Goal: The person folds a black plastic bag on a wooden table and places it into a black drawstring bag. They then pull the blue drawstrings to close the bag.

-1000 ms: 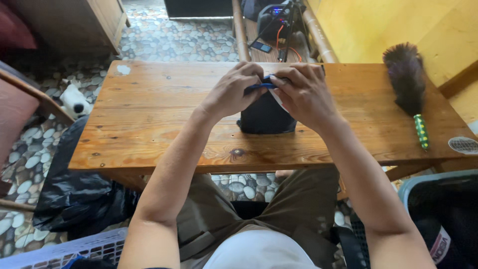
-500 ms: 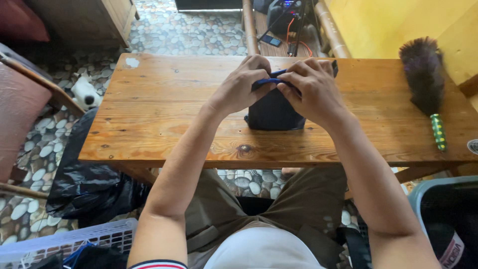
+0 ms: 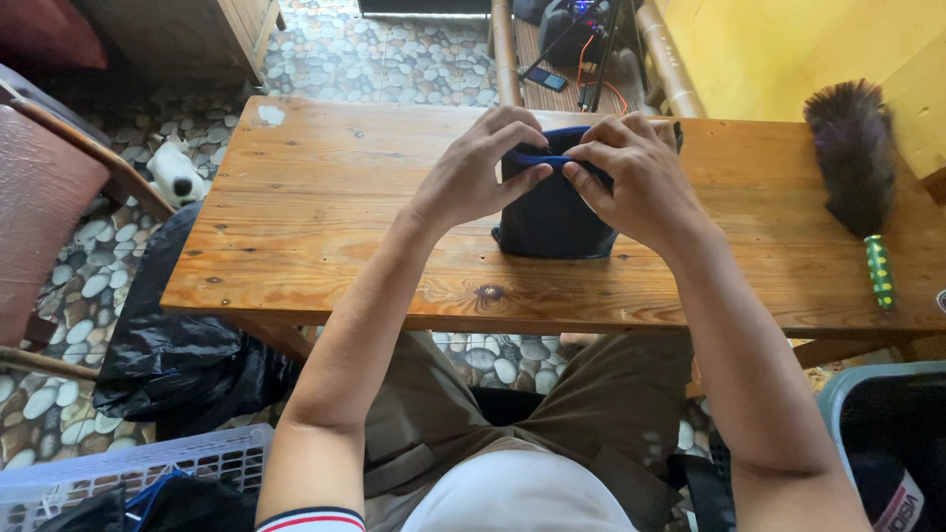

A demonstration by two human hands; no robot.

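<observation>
Head view: a dark navy folded garment (image 3: 552, 212) lies near the middle of the wooden desk (image 3: 325, 217). The left hand (image 3: 478, 172) pinches its bright blue band (image 3: 552, 158) at the far edge between thumb and fingers. The right hand (image 3: 631, 177) pinches the same band just beside it. A dark feather duster (image 3: 855, 158) with a green handle lies well apart on the right. A black plastic bag (image 3: 168, 345) sits on the pebble floor by the desk.
</observation>
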